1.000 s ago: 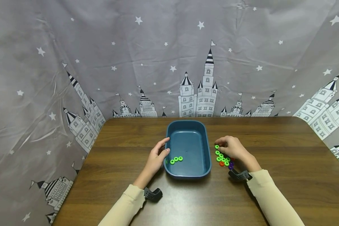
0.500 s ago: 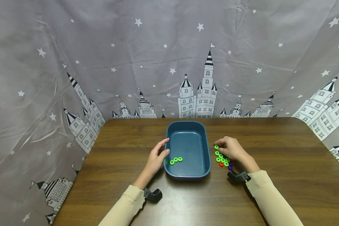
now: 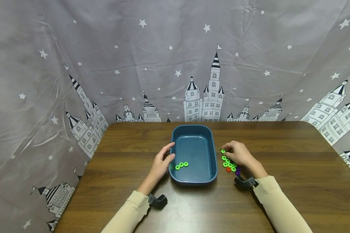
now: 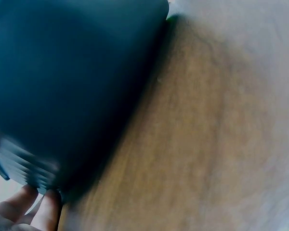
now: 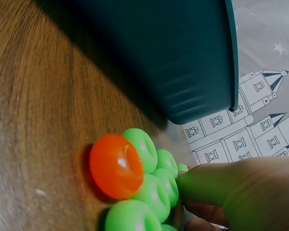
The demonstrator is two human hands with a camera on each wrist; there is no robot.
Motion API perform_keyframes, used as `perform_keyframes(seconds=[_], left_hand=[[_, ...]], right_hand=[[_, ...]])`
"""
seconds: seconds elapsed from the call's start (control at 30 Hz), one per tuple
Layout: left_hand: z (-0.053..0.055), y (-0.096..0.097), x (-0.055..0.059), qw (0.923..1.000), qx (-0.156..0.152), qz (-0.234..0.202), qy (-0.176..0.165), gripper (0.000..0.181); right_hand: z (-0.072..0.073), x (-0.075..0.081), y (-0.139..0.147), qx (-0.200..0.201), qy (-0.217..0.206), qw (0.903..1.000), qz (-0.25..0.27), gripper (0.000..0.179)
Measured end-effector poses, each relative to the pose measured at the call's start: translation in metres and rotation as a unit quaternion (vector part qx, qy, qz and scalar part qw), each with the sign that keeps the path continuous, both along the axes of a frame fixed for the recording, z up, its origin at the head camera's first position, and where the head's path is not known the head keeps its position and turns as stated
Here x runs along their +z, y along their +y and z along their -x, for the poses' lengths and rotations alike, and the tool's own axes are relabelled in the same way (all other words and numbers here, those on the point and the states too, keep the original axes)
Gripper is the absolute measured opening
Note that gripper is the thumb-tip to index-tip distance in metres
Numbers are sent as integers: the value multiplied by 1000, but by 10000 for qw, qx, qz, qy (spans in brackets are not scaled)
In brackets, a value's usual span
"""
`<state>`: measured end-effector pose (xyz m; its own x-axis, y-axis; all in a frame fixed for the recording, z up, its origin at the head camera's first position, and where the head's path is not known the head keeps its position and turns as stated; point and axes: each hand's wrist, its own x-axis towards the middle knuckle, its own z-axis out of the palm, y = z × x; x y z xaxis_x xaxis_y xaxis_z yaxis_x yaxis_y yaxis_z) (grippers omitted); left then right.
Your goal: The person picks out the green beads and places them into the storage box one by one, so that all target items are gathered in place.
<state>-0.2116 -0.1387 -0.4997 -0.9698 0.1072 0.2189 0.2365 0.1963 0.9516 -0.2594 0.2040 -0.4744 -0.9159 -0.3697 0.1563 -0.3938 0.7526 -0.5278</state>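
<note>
In the head view, a blue plastic bin (image 3: 193, 176) stands on the table, with several small green ring beads (image 3: 181, 164) on its floor. My left hand (image 3: 161, 163) holds the bin's left wall at the rim; the left wrist view shows fingertips (image 4: 48, 207) against its outer side. To the bin's right, my right hand (image 3: 239, 153) pinches a green ring bead (image 3: 223, 151) between thumb and index finger, at the far end of a line of green beads (image 3: 225, 164). An orange bead (image 5: 116, 166) lies beside them, and purple beads (image 3: 238, 173) are near the wrist.
The wooden table (image 3: 297, 161) spreads to both sides of the bin. Behind it hangs a grey curtain (image 3: 151, 58) printed with castles and stars. Each wrist wears a black camera band (image 3: 246, 182).
Both hands keep nearly the same place. The head view has shifted very slightly. The right thumb and index finger stay at the far green bead.
</note>
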Motion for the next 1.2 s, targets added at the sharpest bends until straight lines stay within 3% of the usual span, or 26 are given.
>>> perform_keyframes(seconds=[0.3,0.6,0.9,1.2], left_hand=[[0,0,0,10000,-6,3,48,45],[0,0,0,10000,-2,13,-19,46],[0,0,2,10000,7,7,-61,46],[0,0,1,10000,10,-64,-74,45]], right_hand=[[1,0,1,-165,-165,9997,108,14],[0,12,2,-335,-455,9979,303,16],[-5,30,-1,-424,-150,9978,489,17],[-16,48,-16,-237,200,9981,533,18]])
